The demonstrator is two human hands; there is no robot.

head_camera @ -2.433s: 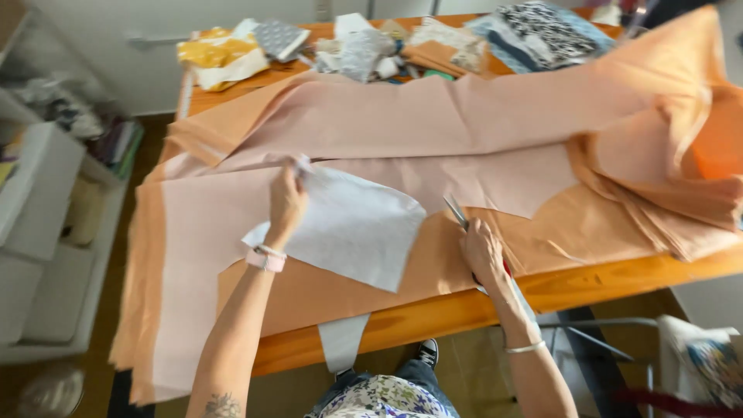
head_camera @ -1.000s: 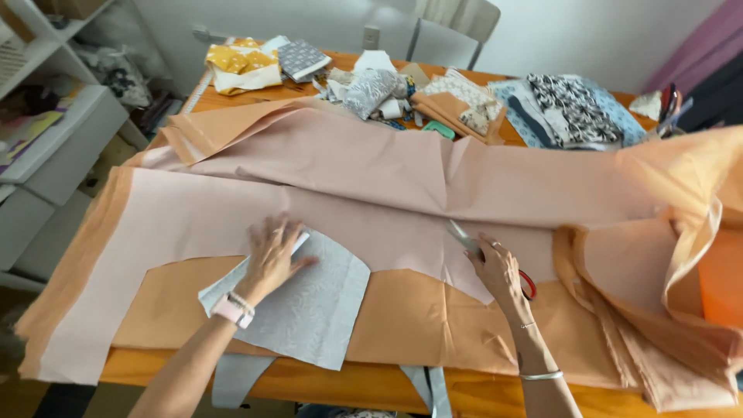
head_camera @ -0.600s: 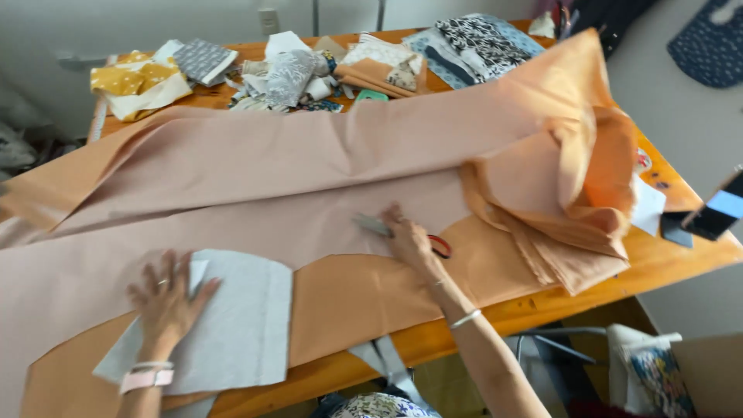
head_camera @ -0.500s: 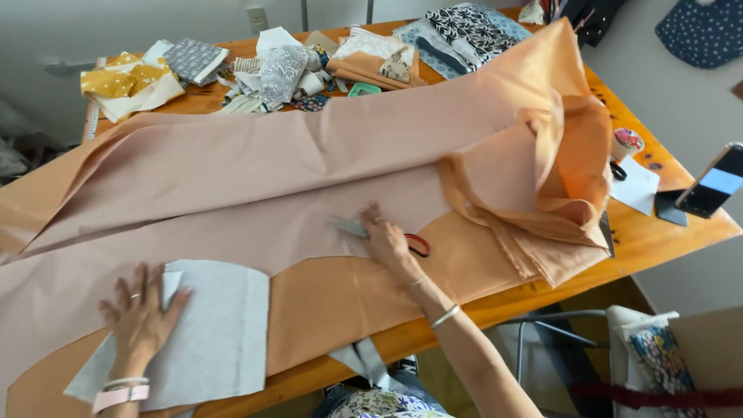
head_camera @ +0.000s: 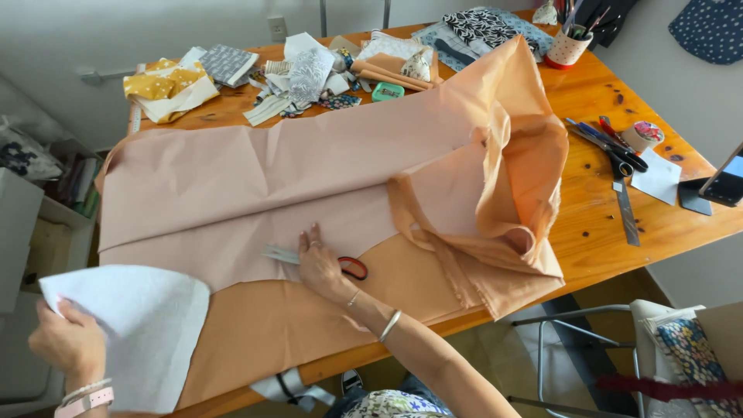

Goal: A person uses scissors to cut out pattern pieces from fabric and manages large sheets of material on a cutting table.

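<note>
— Where do the scissors (head_camera: 325, 262) lie from the fingers?

— Right under the right hand (head_camera: 319, 265), which rests flat on them with fingers spread, near the table's (head_camera: 596, 193) front edge, on the peach fabric (head_camera: 255, 193). The grey blades stick out past the fingers on the left; the red handle shows on the right.

— So the long axis?

— Roughly parallel to that front edge, tips pointing toward the left end of the table. I think the blades are closed, though the hand hides the pivot.

— And the other hand?

— The left hand (head_camera: 70, 340) is well apart, off the front-left corner, fingers closed on the edge of a white pattern piece (head_camera: 135, 317).
</note>
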